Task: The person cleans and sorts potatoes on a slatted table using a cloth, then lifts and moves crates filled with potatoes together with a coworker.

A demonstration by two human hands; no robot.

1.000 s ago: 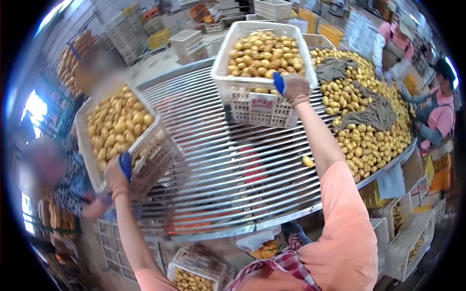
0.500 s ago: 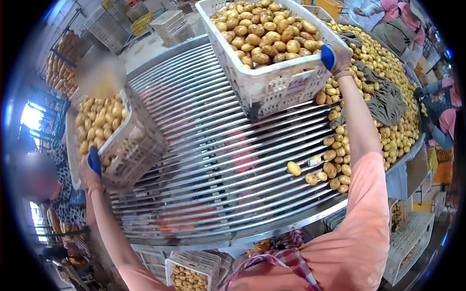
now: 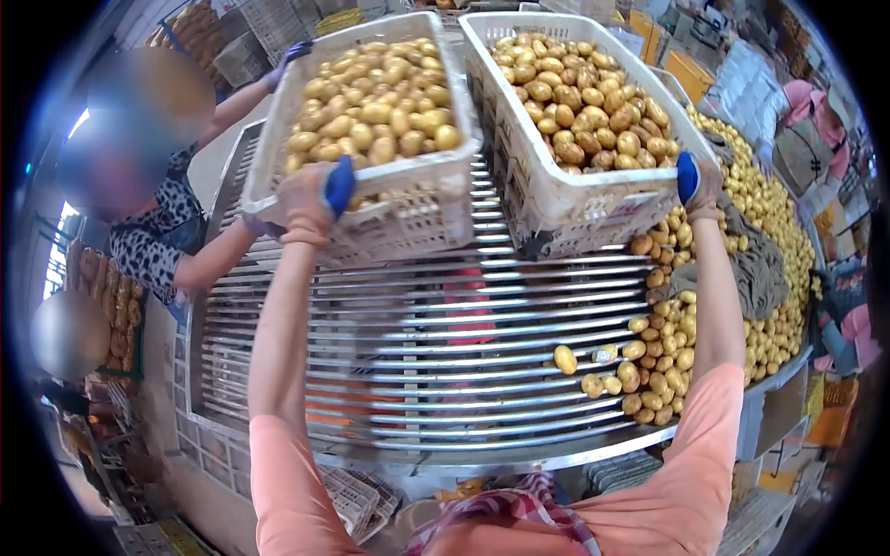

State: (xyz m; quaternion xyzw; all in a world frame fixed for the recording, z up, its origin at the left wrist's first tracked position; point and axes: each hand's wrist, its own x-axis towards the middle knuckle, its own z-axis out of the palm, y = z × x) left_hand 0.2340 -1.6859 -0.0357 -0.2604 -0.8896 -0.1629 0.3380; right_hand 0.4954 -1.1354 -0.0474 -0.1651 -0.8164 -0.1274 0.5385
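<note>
My left hand (image 3: 313, 199), in a glove with blue on the thumb, grips the near rim of a white plastic crate (image 3: 408, 221) full of potatoes (image 3: 380, 109). This crate hangs tilted over the roller table at the upper left. A co-worker's hands hold its left side, one at the far corner and one close to mine. My right hand (image 3: 702, 185), gloved alike, is closed on the near right corner of a second white crate (image 3: 561, 227), heaped with potatoes (image 3: 593, 104). The two crates are side by side, almost touching. Their undersides are hidden.
Metal rollers (image 3: 445, 371) span the table before me. Loose potatoes (image 3: 663, 357) and a grey-brown cloth (image 3: 746, 269) lie along its right side, with one potato (image 3: 565, 360) apart. A co-worker in a spotted sleeve (image 3: 148, 259) stands left; other people are at the far right.
The left crate has moved right and away from me, up beside the other crate. A co-worker's hands are now on it. My right hand keeps its hold, and the view has shifted.
</note>
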